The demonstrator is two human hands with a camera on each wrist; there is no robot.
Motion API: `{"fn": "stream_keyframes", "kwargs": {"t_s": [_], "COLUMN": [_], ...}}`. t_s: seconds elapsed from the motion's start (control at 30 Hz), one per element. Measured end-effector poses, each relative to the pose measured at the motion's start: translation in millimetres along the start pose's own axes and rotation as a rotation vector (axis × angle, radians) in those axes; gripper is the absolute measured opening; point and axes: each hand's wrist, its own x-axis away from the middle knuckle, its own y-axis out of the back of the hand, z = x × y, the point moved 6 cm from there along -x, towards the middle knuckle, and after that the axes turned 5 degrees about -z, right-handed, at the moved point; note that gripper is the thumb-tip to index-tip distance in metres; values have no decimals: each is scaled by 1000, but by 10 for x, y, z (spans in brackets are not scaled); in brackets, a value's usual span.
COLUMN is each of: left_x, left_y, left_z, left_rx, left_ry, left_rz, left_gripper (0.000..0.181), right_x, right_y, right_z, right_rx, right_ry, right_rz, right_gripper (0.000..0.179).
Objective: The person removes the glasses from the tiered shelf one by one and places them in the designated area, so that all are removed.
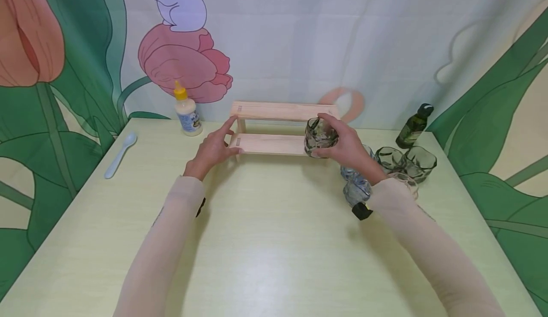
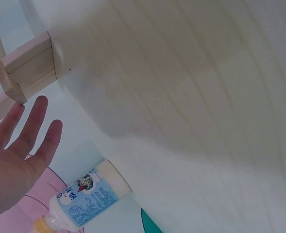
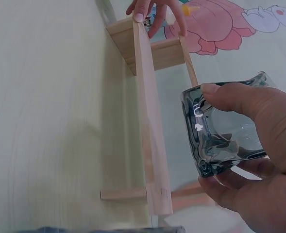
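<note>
A two-tier wooden rack [image 1: 274, 144] stands at the back of the table. At its left end is my left hand [image 1: 212, 149], thumb on the lower shelf and a finger at the upper one. Its other fingers [image 2: 36, 121] are spread beside the rack's end in the left wrist view. A smoky, wavy-sided glass cup [image 1: 318, 138] is gripped by my right hand [image 1: 344, 142] between thumb and fingers, in front of the rack's right end. In the right wrist view this glass cup [image 3: 225, 126] is tilted sideways; I cannot tell whether it touches a shelf.
Two smoky glass cups [image 1: 419, 162] and clear bluish glassware [image 1: 357, 191] stand right, partly behind my right forearm. A dark green bottle [image 1: 413, 126] is behind them. A white bottle with a yellow nozzle [image 1: 188, 112] stands left of the rack; a pale spoon [image 1: 121, 155] lies far left.
</note>
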Motion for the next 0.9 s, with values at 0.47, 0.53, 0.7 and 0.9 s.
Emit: {"fn": "stream_keyframes", "kwargs": {"t_s": [0.47, 0.53, 0.7, 0.9], "left_x": [-7, -4, 3, -2], "left_y": [19, 19, 23, 9], "left_z": [-12, -12, -10, 1], "left_rx": [7, 9, 7, 7], "left_ry": [3, 3, -2, 3], "left_rz": [4, 7, 4, 6], "left_gripper": [100, 100, 100, 101], "right_x": [322, 381, 533, 706], "right_y": [471, 540, 692, 818], "right_z": [-205, -235, -298, -377], "right_rx": [36, 52, 79, 81], "right_ry": [-34, -53, -105, -130], "right_rz": [-85, -102, -126, -131], "right_gripper": [92, 92, 93, 94]}}
